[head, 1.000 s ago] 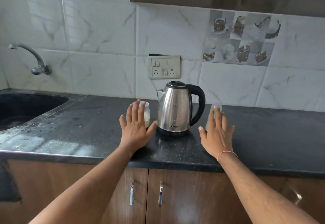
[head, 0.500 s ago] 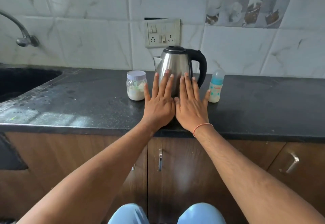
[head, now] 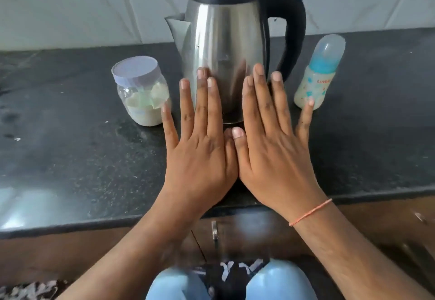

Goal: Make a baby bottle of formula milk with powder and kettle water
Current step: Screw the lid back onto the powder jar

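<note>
Steel kettle (head: 226,64) upright dead ahead of both flat, spread hands, powder jar (head: 143,90) just beside left hand (head: 200,149), capped bottle (head: 317,73) upright beside right hand (head: 275,149).

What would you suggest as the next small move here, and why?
Probably the right hand should reach for the baby bottle to uncap it: both hands lie flat and empty before the kettle, the left hand included, and the bottle's clear cap and the powder jar's lid are on.
</note>
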The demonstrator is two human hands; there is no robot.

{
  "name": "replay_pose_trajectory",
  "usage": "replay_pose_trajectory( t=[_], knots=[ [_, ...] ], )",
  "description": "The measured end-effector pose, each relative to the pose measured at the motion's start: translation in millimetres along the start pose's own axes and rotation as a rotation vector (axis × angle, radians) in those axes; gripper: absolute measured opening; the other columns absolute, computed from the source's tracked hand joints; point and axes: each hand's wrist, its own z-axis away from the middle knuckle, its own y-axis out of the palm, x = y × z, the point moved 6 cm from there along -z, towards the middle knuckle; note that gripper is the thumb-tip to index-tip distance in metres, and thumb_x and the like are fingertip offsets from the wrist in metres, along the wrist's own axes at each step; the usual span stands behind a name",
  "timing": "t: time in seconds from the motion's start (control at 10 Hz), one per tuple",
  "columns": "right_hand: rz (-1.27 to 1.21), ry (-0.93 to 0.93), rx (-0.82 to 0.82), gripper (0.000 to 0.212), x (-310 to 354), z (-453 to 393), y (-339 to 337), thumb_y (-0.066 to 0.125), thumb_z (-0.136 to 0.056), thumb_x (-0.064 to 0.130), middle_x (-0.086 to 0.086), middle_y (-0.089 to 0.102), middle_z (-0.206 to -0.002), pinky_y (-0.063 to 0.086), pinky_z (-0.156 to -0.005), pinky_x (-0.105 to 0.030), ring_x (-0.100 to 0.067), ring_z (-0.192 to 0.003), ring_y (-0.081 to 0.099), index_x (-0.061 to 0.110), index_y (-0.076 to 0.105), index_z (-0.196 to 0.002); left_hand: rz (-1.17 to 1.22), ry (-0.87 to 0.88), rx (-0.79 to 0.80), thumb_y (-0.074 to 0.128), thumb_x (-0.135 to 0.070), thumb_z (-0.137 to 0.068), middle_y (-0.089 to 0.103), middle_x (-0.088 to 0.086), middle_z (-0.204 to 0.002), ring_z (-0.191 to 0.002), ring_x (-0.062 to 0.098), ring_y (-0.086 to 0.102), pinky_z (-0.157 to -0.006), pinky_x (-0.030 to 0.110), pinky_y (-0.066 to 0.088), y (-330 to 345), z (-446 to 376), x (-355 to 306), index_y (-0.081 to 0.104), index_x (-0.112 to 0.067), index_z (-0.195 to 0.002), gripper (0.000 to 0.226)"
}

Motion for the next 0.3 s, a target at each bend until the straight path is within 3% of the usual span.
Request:
replay_pose_trajectory(
  t=[0.1, 0.3],
  knots=[
    [-0.006, 0.038, 0.076, 0.070, 6.5, 1.0, -3.0, 0.029, -0.114, 0.036, -0.002, -0.011, -0.180, 0.004, -0.125, -0.076, -0.026, -0.167, -0.009, 0.014, -0.003, -0.172, 0.061, -0.063, 0.069, 0.033, -0.037, -0.113, -0.020, 0.011, -0.182, -0.168, 0.030, -0.022, -0.134, 0.058, -0.014, -4.2, 1.5, -1.5, -0.013, -0.009, -0.173, 0.081],
    [-0.060, 0.078, 0.191, 0.074, 26.0, -30.7, -46.0, 0.036, -0.113, 0.035, -0.004, -0.010, -0.180, 0.006, -0.125, -0.077, -0.029, -0.167, -0.005, 0.012, -0.004, -0.171, 0.246, -0.255, 0.213, 0.038, -0.030, -0.113, -0.034, 0.010, -0.177, -0.167, 0.031, -0.026, -0.132, 0.055, -0.022, -46.1, -19.7, -2.8, -0.020, -0.010, -0.170, 0.083]
  ],
)
